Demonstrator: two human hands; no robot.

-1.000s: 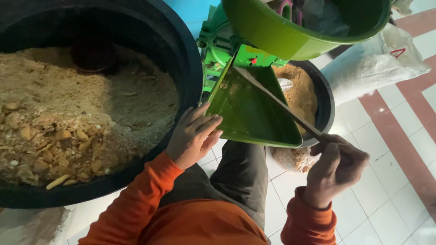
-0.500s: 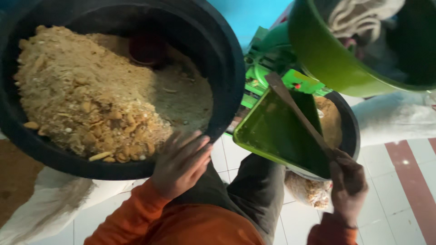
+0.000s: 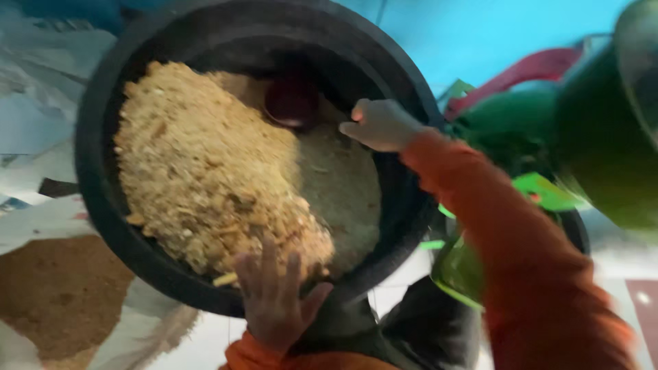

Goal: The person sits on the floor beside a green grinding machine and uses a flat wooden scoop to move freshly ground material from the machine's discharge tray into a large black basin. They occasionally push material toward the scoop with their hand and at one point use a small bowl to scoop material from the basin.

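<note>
Head view: 1 blurred look down into black tub [image 3: 103, 205].
Left hand [image 3: 274, 298]: fingers spread open, pressed on near rim, gripping nothing.
Right hand [image 3: 380, 125]: fingers loosely curled, holding nothing visible, just beside red cup [image 3: 293, 101].
Feed mound [image 3: 205, 171]: heaped left, toward near rim.
Risk: likely spill over rim if tub tips under left palm.

Big round black tub [image 3: 110, 226], tilted, approx half full w/ coarse tan crumbly feed [image 3: 205, 171].
</note>
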